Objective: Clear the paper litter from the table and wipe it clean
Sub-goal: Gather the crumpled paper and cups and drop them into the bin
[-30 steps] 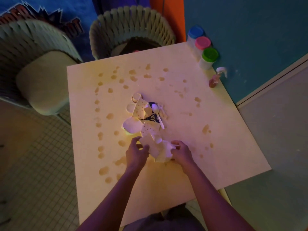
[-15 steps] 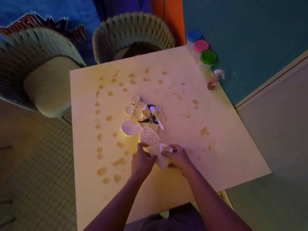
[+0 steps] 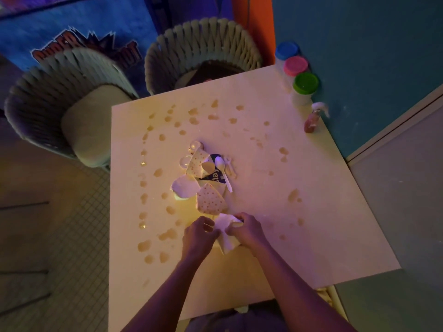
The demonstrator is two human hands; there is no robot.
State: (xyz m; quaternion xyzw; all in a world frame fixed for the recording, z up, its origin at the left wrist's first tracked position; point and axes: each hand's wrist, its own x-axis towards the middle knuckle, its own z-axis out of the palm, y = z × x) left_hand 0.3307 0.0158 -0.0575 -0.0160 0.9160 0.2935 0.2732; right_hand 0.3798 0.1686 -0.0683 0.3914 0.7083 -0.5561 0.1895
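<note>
Leftmost, well away from the litter pile (image 3: 206,178) that serves as the landmark, stands a woven chair (image 3: 72,116) with a pale cushion; a second woven chair (image 3: 203,53) sits beyond the pile at the table's far edge. Between the first chair and the pile, the table (image 3: 311,236) carries rows of brownish spill spots (image 3: 143,200), with more scattered on the pile's far and right sides.

The pile itself lies near the table's middle: dotted paper pieces, a torn white piece, a dark printed scrap and a white plastic spoon (image 3: 224,172) resting on its right side. Just on the near side of the pile, the left hand (image 3: 199,238) and the right hand (image 3: 247,232) work together on a crumpled white paper (image 3: 226,236). Both sets of fingers are curled onto it, pinching it from either side, with the paper bunched between them.

Well to the right of the pile, at the table's far right corner, stand three tubs with blue, pink and green lids (image 3: 297,68), and a small spray bottle (image 3: 314,118) near them.

By my reading, the litter-gathering step is in hand and the wiping has not begun, since the spots are all in place. The next move seems to call for drawing the rest of the pile into the bundle, or carrying the bundle off, without dragging paper through the wet spots.
</note>
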